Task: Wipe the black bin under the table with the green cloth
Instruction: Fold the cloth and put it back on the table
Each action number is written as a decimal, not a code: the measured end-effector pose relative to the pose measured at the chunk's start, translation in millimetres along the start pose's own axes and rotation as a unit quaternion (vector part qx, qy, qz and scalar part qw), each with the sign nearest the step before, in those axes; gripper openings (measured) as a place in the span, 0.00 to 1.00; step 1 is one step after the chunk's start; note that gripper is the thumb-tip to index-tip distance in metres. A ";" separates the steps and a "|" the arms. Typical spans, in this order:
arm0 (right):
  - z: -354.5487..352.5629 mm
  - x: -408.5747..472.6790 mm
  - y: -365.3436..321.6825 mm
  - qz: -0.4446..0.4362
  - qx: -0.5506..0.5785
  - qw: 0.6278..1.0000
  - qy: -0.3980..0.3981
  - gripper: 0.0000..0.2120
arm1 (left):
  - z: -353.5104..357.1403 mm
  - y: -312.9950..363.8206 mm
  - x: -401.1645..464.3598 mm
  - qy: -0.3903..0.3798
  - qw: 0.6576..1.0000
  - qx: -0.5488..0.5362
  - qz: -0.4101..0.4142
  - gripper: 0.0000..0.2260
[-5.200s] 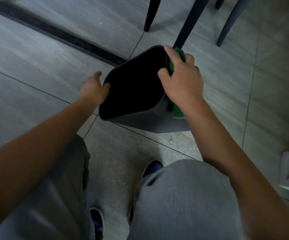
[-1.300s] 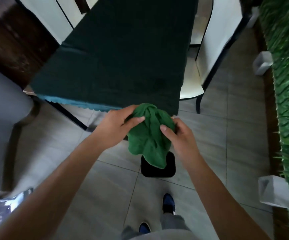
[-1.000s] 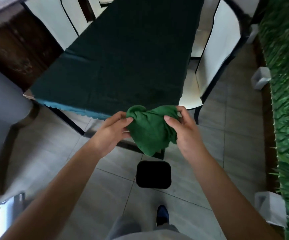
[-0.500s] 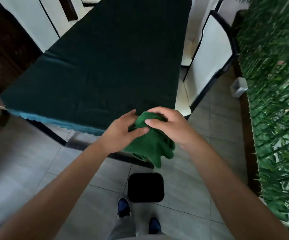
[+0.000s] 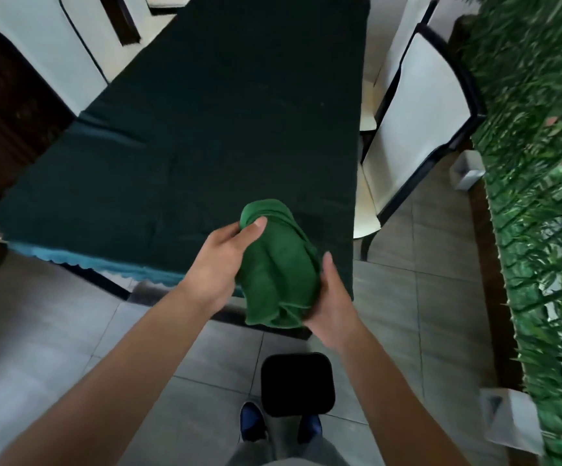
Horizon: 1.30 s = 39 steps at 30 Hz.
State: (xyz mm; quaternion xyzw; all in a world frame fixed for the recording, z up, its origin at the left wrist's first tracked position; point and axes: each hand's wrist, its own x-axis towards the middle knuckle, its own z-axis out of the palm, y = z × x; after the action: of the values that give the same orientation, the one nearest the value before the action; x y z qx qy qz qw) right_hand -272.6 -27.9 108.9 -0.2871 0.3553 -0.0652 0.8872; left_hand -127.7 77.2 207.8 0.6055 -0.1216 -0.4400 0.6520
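Note:
I stand at the near end of a table (image 5: 205, 129) draped in a dark green cloth. The bunched green cloth (image 5: 278, 267) is held over the table's near edge by both hands. My left hand (image 5: 220, 267) grips its upper left side, thumb pressed on the top fold. My right hand (image 5: 331, 307) cups it from below and from the right. The black bin (image 5: 297, 385) stands upright on the tiled floor just in front of my shoes, out from under the table, with its open top facing up.
White chairs with black frames (image 5: 417, 116) stand along the table's right side, and another chair (image 5: 47, 52) at the left. A wall of green foliage (image 5: 542, 196) runs down the right. Small white boxes (image 5: 511, 425) sit on the floor below it.
Since the earliest frame I have stood up from crouching at the bin. Over the last second both hands have kept gathering the cloth, and my right hand slid from on top to beneath it.

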 end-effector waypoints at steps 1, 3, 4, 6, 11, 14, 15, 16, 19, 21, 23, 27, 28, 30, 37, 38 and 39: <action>7.1 3.0 -7.5 -0.023 0.032 0.999 -0.007 0.36 | 0.6 -1.8 0.8 -0.003 1.000 -0.025 -0.012 0.14; 16.6 8.4 -22.7 -0.052 0.005 0.998 0.024 0.28 | -2.4 -7.4 3.4 0.000 0.998 -0.055 -0.030 0.16; 18.7 12.6 -29.4 -0.061 -0.026 0.997 0.046 0.23 | -6.4 -11.5 5.8 0.006 0.998 -0.056 -0.035 0.17; 19.0 22.3 -41.2 -0.084 -0.106 0.988 0.077 0.13 | -16.3 -22.0 12.6 0.028 0.998 -0.040 -0.046 0.18; 30.3 35.1 -74.2 -0.075 -0.187 0.978 0.056 0.09 | -39.1 -46.2 30.5 0.102 0.988 0.045 -0.102 0.18; 46.5 48.3 -91.9 -0.061 -0.213 0.975 0.021 0.11 | -53.3 -54.5 46.9 0.110 0.987 0.012 -0.117 0.21; 51.6 56.0 -94.9 -0.056 -0.223 0.973 0.014 0.13 | -58.3 -56.6 54.7 0.103 0.987 -0.029 -0.121 0.24; 56.8 65.0 -96.8 -0.052 -0.235 0.971 0.011 0.14 | -62.6 -58.8 64.4 0.087 0.986 -0.065 -0.124 0.28; 70.6 94.8 -102.1 -0.039 -0.242 0.970 0.008 0.16 | -69.9 -69.8 98.5 0.013 0.990 -0.089 -0.113 0.30; 80.8 115.2 -107.0 -0.027 -0.224 0.974 0.010 0.17 | -76.7 -73.8 122.4 -0.031 0.989 -0.110 -0.095 0.25; 90.6 137.3 -112.7 -0.020 -0.209 0.977 0.021 0.17 | -89.6 -69.8 146.1 -0.056 0.984 -0.147 -0.087 0.24; 93.2 193.5 -126.2 -0.038 -0.220 0.972 0.068 0.17 | -128.1 -51.5 196.0 -0.013 0.986 -0.146 -0.077 0.20; 90.1 208.3 -129.8 -0.049 -0.229 0.968 0.089 0.17 | -136.0 -45.8 209.3 -0.004 0.991 -0.115 -0.070 0.19; 80.5 235.7 -135.4 -0.060 -0.242 0.960 0.130 0.17 | -147.8 -36.1 235.5 -0.003 0.997 -0.044 -0.056 0.17; 40.4 311.0 -126.8 -0.018 -0.290 0.937 0.196 0.13 | -160.4 -43.3 306.9 0.054 0.988 0.115 -0.092 0.12; 38.1 314.6 -123.4 -0.020 -0.299 0.933 0.201 0.13 | -160.3 -45.9 308.4 0.062 0.985 0.129 -0.092 0.12; 34.2 323.2 -118.3 -0.018 -0.309 0.928 0.207 0.13 | -162.8 -52.0 313.2 0.069 0.983 0.141 -0.099 0.11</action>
State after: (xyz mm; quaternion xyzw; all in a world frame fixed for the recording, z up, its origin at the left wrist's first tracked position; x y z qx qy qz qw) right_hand -0.4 -213.3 2.9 -0.5337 0.5284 -0.0263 0.6597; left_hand 145.3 -31.2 5.4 0.7294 -0.0771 -0.4377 0.5200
